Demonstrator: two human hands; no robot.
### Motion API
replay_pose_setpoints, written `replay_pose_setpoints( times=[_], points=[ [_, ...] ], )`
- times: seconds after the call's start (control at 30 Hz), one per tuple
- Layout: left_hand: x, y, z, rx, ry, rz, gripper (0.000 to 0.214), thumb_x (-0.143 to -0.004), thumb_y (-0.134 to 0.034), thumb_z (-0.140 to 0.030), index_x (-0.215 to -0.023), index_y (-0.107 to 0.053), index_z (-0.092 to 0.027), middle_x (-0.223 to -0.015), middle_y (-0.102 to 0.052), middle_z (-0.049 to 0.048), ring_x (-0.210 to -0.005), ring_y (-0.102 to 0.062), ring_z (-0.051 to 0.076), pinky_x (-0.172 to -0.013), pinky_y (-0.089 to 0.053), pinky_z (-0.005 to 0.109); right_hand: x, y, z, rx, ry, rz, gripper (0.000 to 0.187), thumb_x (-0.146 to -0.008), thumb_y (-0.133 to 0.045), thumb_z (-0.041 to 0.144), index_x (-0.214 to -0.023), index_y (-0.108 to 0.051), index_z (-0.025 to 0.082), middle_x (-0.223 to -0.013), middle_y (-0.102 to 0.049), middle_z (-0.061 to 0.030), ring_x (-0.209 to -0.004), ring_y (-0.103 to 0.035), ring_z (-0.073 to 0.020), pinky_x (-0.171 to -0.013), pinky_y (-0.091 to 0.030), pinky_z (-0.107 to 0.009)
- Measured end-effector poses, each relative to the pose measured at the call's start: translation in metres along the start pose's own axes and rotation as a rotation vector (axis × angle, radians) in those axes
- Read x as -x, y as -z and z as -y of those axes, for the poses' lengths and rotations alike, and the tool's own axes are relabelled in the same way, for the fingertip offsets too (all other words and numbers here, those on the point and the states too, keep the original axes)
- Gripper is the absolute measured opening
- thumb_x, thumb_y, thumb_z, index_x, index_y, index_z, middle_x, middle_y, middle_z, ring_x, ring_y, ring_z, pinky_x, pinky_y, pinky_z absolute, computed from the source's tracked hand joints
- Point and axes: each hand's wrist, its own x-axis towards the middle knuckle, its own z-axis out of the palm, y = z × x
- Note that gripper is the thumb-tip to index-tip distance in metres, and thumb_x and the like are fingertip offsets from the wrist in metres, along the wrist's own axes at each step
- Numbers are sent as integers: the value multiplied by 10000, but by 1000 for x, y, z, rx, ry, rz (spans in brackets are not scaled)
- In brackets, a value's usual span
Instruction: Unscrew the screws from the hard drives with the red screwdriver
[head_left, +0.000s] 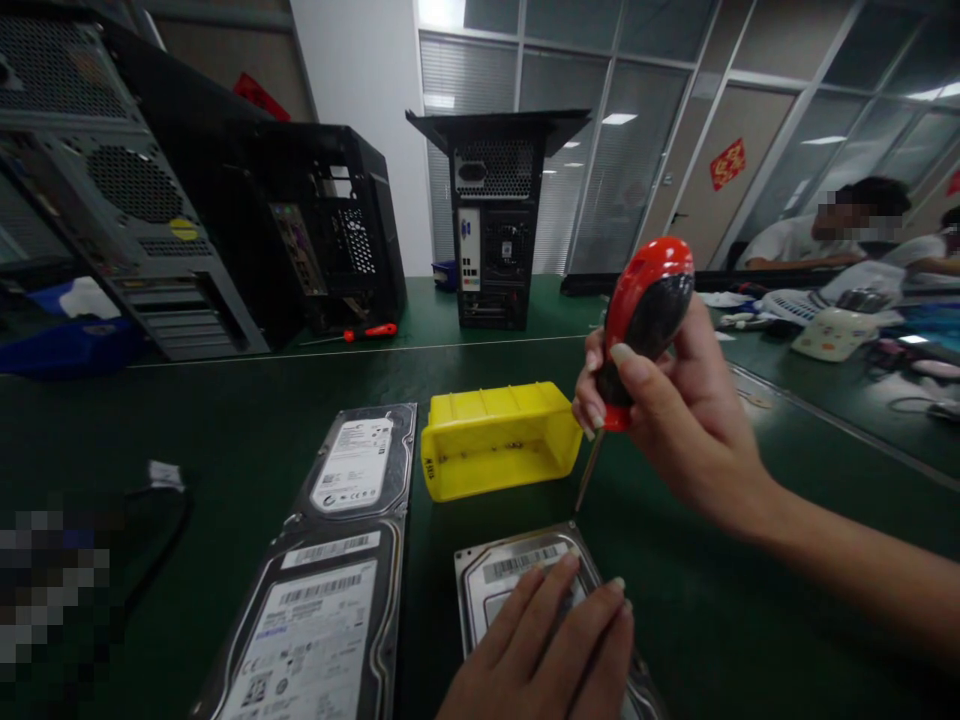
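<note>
My right hand (679,415) is closed around a red and black screwdriver (641,320), held nearly upright. Its metal tip (579,500) comes down at the far right corner of a hard drive (510,575) lying flat on the green table. My left hand (551,650) rests flat on that drive with fingers stretched out, covering most of its label. Just beyond the drive a yellow plastic bin (495,440) lies on its side, its opening facing me.
Two more hard drives (360,465) (315,630) lie in a row to the left. Open computer cases (112,190) (330,230) (495,215) stand at the back, with another red screwdriver (367,332) near them. Another person sits at the far right (840,235). A black cable (161,520) lies at left.
</note>
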Motion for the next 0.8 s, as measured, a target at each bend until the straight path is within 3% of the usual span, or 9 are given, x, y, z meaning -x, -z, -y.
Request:
replay_pose_setpoints(
  times=[0.3, 0.6, 0.8],
  points=[
    [-5, 2, -3, 5, 43, -61, 298, -952, -342, -202, -1208, -493, -176, -1244, -527, -31, -1135, -480, 191, -918, -430, 278, 2, -2, 1, 12, -27, -1, 195, -882, -376, 225, -1056, -294, 256, -897, -418, -4, -645, -490, -42, -614, -425, -223],
    [-2, 2, -1, -3, 14, -6, 321, -943, -346, -168, -1244, -456, -158, -1277, -497, -11, -1148, -468, 213, -923, -430, 300, 2, -2, 1, 9, -31, 8, 206, -879, -379, 223, -1067, -301, 254, -891, -422, -6, -641, -491, -43, -609, -430, -223],
    [-2, 1, -2, -8, 22, -41, 308, -953, -354, -232, -1234, -466, -177, -1266, -507, -27, -1149, -465, 198, -924, -423, 280, 1, -1, 0, 8, -3, 9, 230, -873, -398, 239, -1081, -301, 254, -883, -426, -16, -627, -493, -53, -590, -429, -232]
  ],
)
